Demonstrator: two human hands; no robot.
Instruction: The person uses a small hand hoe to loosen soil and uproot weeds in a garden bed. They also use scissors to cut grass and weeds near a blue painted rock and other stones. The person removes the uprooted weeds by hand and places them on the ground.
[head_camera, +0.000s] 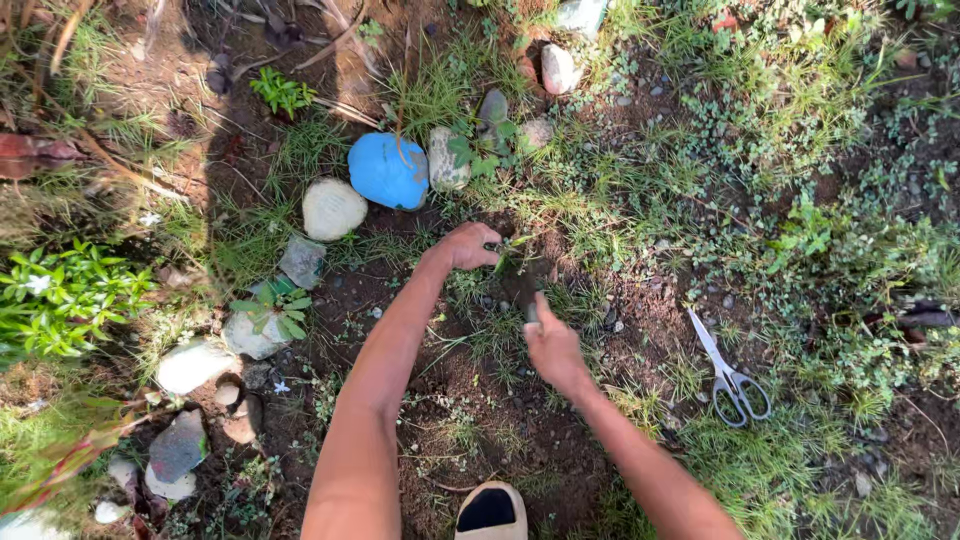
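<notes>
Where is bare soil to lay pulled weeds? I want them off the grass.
Bare soil lies between the two forearms, from the left hand and right hand back to the shoe. Crowded: stones around the blue stone; grass around the scissors.

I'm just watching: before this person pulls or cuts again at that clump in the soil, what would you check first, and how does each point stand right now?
1. Left hand has hold of the grass tuft: ok, fingers closed on it.
2. Right hand grips its small tool firmly: ok, though the tool's tip is hidden in the soil.
3. Left fingers clear of the tool's tip: cannot tell, the hands work close together.
4. Scissors safely out of the way: ok, lying on the ground to the right, apart from both hands.
5. Shoe clear of the digging spot: ok, well below it.
6. Blue stone and border stones undisturbed: ok.
</notes>
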